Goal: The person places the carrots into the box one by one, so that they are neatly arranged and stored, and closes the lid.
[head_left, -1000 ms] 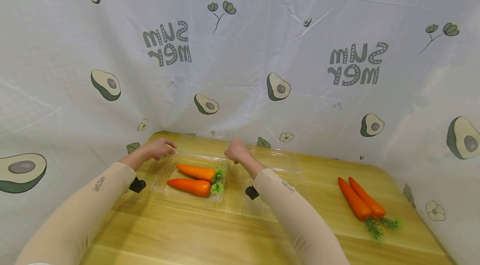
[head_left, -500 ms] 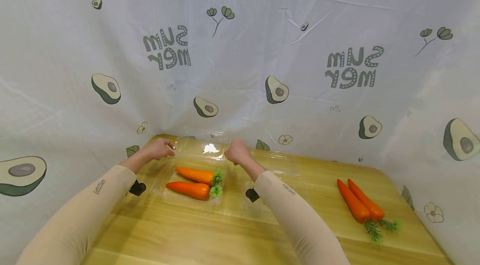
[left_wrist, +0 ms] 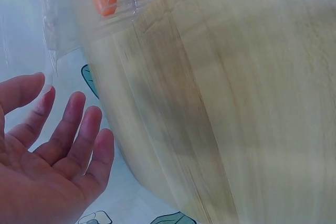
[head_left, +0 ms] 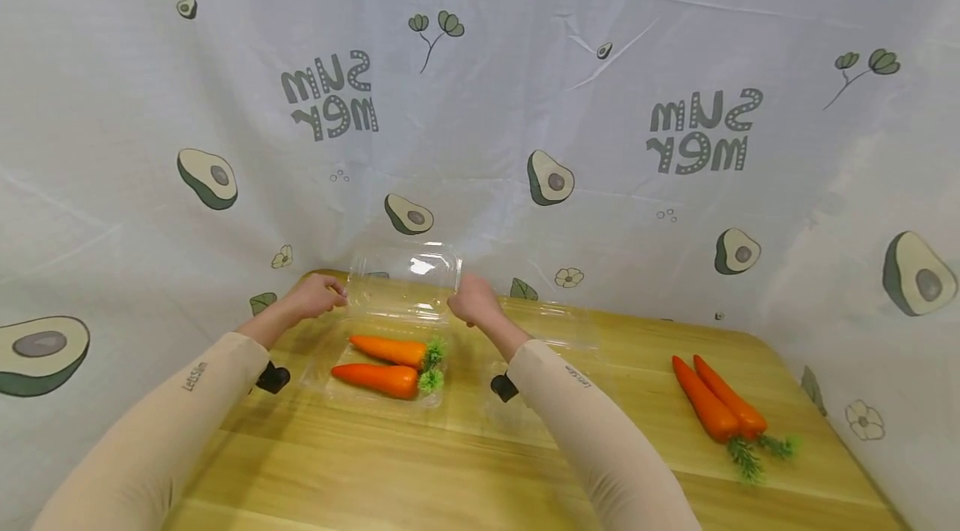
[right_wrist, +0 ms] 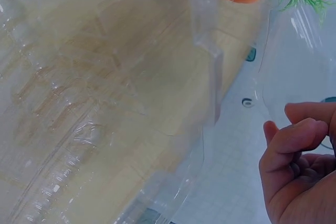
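Two orange carrots (head_left: pixel 375 380) with green tops lie side by side in the base of a clear plastic clamshell box (head_left: pixel 382 406). Its clear lid (head_left: pixel 401 285) stands tilted up at the back of the box. At the lid's left edge, my left hand (head_left: pixel 318 296) pinches the rim between thumb and index finger, the other fingers loosely bent in the left wrist view. My right hand (head_left: pixel 474 300) pinches the lid's right edge, fingers curled in the right wrist view (right_wrist: pixel 302 161).
A second clear clamshell box (head_left: pixel 555 324) lies unfolded to the right, partly behind my right forearm. Two more carrots (head_left: pixel 712 406) rest on the wooden table (head_left: pixel 375 473) at the far right. A printed curtain (head_left: pixel 480 122) hangs along the table's back and sides.
The lid has swung upward at the back of the box, held between both hands. The hands have barely shifted, and the carrots stay in place.
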### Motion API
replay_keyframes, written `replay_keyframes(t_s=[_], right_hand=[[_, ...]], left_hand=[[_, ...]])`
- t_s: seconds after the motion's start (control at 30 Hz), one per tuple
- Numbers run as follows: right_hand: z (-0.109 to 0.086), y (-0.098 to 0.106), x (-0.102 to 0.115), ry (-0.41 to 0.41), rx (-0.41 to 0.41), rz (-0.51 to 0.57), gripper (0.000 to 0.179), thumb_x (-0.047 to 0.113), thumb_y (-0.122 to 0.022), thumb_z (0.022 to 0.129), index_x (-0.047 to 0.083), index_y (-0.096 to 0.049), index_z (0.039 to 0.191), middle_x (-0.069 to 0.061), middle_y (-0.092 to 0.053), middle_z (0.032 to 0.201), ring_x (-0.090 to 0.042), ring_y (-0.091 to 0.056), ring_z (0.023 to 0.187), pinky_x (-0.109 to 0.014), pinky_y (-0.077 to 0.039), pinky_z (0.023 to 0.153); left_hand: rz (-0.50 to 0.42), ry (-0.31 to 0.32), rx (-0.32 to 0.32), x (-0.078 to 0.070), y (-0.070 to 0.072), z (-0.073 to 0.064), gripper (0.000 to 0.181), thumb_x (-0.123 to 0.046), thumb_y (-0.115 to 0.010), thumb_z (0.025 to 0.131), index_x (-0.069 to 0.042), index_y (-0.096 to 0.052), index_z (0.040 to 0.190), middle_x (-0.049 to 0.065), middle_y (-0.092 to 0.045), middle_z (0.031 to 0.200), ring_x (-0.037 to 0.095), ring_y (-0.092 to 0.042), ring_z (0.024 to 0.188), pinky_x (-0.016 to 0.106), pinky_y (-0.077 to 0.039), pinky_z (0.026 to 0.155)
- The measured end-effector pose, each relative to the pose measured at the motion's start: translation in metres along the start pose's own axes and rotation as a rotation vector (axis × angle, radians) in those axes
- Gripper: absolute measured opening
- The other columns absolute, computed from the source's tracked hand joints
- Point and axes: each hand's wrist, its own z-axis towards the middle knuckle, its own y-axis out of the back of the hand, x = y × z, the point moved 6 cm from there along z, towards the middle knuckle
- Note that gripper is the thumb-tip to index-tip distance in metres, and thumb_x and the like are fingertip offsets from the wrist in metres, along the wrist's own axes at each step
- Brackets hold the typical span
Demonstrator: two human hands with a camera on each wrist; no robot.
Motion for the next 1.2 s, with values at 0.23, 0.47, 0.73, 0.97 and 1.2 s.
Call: replay_keyframes(t_s=[0.23,0.47,0.73,0.97,1.2], right_hand=[[-0.001,0.001,0.003,-0.002,-0.009,0.024,0.042,0.005,-0.056,0.093,0.013,-0.044,0.053,0.0,-0.043,0.046,-0.017,-0.05,0.04,-0.026,-0.036,0.042],[-0.003,0.006,0.006,-0.006,-0.013,0.023,0.043,0.005,-0.055,0.094,0.013,-0.044,0.053,0.0,-0.043,0.046,-0.015,-0.047,0.038,-0.026,-0.034,0.04],[-0.005,0.007,0.007,-0.015,-0.009,-0.002,0.048,0.008,-0.058,0.094,0.015,-0.041,0.049,0.003,-0.038,0.043,-0.014,-0.049,0.039,-0.024,-0.034,0.04],[-0.007,0.008,0.008,0.013,-0.006,0.004,0.051,0.009,-0.055,0.096,0.017,-0.038,0.048,0.005,-0.029,0.043,-0.014,-0.044,0.037,-0.026,-0.035,0.041],[-0.01,0.01,0.007,0.038,-0.009,0.015,0.052,0.008,-0.054,0.095,0.017,-0.036,0.048,0.006,-0.026,0.044,-0.013,-0.037,0.036,-0.026,-0.033,0.042]], left_hand=[[-0.008,-0.02,-0.01,0.0,0.001,0.0,0.023,-0.015,-0.057,0.101,0.004,-0.063,0.113,0.026,-0.062,0.121,0.04,-0.062,0.106,0.033,-0.047,0.074],[0.009,-0.032,-0.036,-0.005,0.006,-0.003,0.026,-0.014,-0.056,0.101,0.007,-0.064,0.115,0.025,-0.064,0.116,0.037,-0.06,0.105,0.044,-0.05,0.084],[0.049,-0.034,-0.079,-0.006,0.01,-0.005,0.026,-0.016,-0.057,0.101,0.005,-0.065,0.113,0.024,-0.065,0.116,0.037,-0.059,0.103,0.048,-0.049,0.088],[0.085,-0.073,-0.111,-0.004,0.011,-0.006,0.02,-0.017,-0.059,0.1,0.0,-0.068,0.107,0.022,-0.066,0.114,0.036,-0.061,0.101,0.047,-0.05,0.083],[0.116,-0.092,-0.152,-0.005,0.013,-0.009,0.016,-0.018,-0.063,0.099,-0.004,-0.071,0.101,0.017,-0.069,0.108,0.032,-0.062,0.095,0.043,-0.05,0.079]])
